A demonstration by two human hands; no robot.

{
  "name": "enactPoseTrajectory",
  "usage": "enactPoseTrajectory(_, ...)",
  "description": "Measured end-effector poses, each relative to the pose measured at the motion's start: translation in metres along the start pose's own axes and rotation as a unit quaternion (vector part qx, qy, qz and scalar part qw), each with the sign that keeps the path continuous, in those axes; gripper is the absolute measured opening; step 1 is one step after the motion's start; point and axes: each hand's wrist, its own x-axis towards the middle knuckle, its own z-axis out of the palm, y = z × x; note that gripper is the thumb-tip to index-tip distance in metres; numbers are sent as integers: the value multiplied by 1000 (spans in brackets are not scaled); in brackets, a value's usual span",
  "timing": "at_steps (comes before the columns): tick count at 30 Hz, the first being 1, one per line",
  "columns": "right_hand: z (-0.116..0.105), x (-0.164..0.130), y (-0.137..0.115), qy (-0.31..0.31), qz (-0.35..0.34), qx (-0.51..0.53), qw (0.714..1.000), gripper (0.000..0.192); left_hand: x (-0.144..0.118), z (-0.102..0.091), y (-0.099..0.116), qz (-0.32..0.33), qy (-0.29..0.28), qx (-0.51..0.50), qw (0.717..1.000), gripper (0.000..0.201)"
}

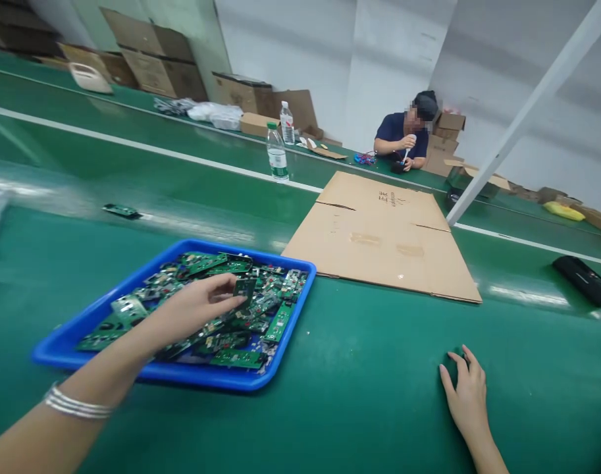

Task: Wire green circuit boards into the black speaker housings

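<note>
My left hand [201,306] reaches over a shallow blue tray [201,380] with a circuit board [244,289] pinched between thumb and fingers. Under it the tray is heaped with green circuit boards [238,357] of differing sizes, some with small parts fitted. Part of the heap is hidden by my hand and forearm. My right hand [467,392] rests near the green tabletop at the right, fingers apart and slightly curled, holding nothing.
A flattened cardboard box [379,230] lies behind the tray. One loose circuit board [121,210] sits at the left. Beyond stand two water bottles [277,158], and a black case [584,280] lies far right. Across the benches a person [403,135] handles a tool near a slanted white post [527,112].
</note>
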Motion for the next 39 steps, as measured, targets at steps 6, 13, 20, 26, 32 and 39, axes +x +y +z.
enactPoseTrajectory(6,-5,-2,-32,-65,-18,88,994,42,-16,33,42,11,-76,-167,983,25)
enactPoseTrajectory(13,-4,8,-132,-219,-73,402,886,36,-44,172,44,-85,-267,-411,867,31)
enactPoseTrajectory(20,9,8,-155,-230,-91,441,863,26,-41,188,23,-100,-269,-444,849,34)
enactPoseTrajectory(26,3,8,-152,-238,-115,435,861,25,-43,185,25,-102,-283,-437,847,36)
enactPoseTrajectory(32,8,5,-154,-242,-113,434,861,25,-41,183,20,-114,-278,-366,881,48)
enactPoseTrajectory(39,8,6,-161,-267,-86,373,885,31,-32,198,-15,-102,-256,-301,913,51)
